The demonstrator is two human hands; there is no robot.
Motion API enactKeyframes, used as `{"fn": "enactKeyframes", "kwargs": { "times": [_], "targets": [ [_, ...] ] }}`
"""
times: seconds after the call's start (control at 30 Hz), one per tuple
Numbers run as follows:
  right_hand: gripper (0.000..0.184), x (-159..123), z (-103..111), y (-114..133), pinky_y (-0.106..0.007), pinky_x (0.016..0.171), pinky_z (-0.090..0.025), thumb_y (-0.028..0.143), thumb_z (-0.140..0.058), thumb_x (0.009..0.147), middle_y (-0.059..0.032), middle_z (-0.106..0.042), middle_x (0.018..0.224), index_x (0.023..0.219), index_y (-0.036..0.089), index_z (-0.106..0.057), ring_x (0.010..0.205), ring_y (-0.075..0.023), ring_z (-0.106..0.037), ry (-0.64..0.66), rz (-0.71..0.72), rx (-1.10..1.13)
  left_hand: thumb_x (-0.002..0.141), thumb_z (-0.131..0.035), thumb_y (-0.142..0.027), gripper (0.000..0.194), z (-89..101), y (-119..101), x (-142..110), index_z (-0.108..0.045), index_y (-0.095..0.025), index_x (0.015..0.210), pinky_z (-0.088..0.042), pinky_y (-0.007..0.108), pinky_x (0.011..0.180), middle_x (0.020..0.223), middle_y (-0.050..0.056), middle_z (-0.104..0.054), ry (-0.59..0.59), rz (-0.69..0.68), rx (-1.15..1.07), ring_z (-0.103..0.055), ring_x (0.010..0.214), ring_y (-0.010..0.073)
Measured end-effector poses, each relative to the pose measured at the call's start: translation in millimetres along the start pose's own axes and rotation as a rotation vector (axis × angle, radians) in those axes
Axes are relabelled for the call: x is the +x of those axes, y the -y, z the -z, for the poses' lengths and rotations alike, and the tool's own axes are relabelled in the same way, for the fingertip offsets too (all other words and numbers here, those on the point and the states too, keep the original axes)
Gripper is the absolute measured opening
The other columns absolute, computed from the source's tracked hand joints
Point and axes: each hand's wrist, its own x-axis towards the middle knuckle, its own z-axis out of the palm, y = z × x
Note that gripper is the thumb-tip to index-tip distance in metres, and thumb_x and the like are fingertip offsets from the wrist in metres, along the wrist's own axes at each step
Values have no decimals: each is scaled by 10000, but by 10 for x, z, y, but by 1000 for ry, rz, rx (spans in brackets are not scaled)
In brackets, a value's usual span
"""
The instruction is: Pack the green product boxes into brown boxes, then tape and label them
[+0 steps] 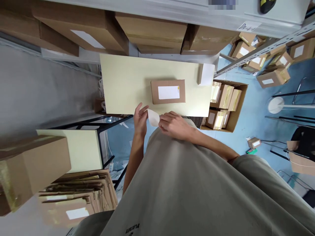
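A small brown cardboard box (168,91) with a white label on top lies in the middle of a pale yellow table (123,85). At the table's near edge, both my hands hold a small white slip of paper (153,118). My right hand (173,124) pinches the slip's right side with curled fingers. My left hand (140,118) touches its left edge, fingers partly spread and bent round it. A stack of white labels (206,74) rests at the table's right end.
An open carton (240,105) of small labelled boxes stands on the blue floor right of the table. Large brown boxes fill the shelf behind. A second pale table (81,147), a big box and flattened cartons (81,193) lie at left. More boxes and metal frames lie far right.
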Motion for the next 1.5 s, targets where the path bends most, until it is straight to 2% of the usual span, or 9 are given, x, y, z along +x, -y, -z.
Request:
{"fn": "enactKeyframes", "kwargs": {
  "times": [0.1,0.2,0.37,0.53,0.63,0.7,0.87,1.1,1.5],
  "targets": [
    [201,-49,43,-46,-391,941,-454,115,-616,1055,-88,-751,1035,968,214,-769,983,-253,-644,-57,-68,73,773,-899,-640,665,-10,6,-16,-728,-264,1294,-609,370,942,1213,120,-819,5,28,-67,-775,1133,273],
    [189,-76,127,-187,-383,936,-485,111,-641,1022,-63,-760,1017,958,231,-772,940,-239,-673,-146,-218,173,756,-876,-578,529,-71,-29,-4,-756,-257,1160,-588,325,881,1128,83,-813,3,62,-62,-769,1100,247],
    [126,-103,199,-492,-378,924,-561,195,-679,1011,-66,-789,1050,946,233,-781,936,-231,-727,-317,-460,378,748,-861,-607,548,-201,-69,130,-755,-262,1160,-551,301,770,976,42,-768,31,67,37,-751,928,202],
    [216,-2,6,-1098,-365,891,-586,389,-720,1025,-85,-819,1012,902,213,-748,925,-241,-746,-400,-807,556,730,-922,-584,632,-384,-118,548,-705,-230,1206,-595,340,822,958,54,-788,1,16,53,-747,873,206],
    [237,126,-186,-1487,-354,855,-559,383,-706,1025,-94,-826,971,873,202,-726,885,-241,-734,-357,-996,538,790,-925,-455,534,-560,-144,903,-673,-212,1193,-615,363,882,945,57,-792,-22,5,157,-766,911,227],
    [234,205,-290,-1664,-348,852,-549,374,-687,1034,-106,-835,998,887,197,-727,899,-244,-737,-330,-1063,529,841,-891,-356,438,-683,-144,1102,-664,-203,1183,-616,368,919,960,60,-793,-33,6,254,-771,945,231],
    [210,325,-414,-1826,-374,926,-564,353,-653,1050,-129,-849,1100,942,203,-753,1010,-282,-766,-277,-1134,488,896,-817,-263,351,-864,-59,1323,-644,-199,1195,-608,366,965,1056,75,-794,-39,0,367,-751,1020,229],
    [173,404,-461,-1870,-425,1010,-579,317,-669,1051,-155,-850,1150,971,206,-775,1110,-338,-781,-222,-1174,431,907,-743,-195,333,-825,90,1398,-636,-183,1222,-610,366,953,1053,81,-776,-40,36,404,-758,982,221],
    [214,459,-410,-1898,-476,1002,-576,238,-623,1052,-160,-821,1066,857,229,-710,1078,-370,-759,-130,-1183,374,885,-710,-123,324,-868,83,1411,-629,-189,1192,-597,357,980,1025,64,-767,-47,36,424,-748,969,213]
  ]
}}
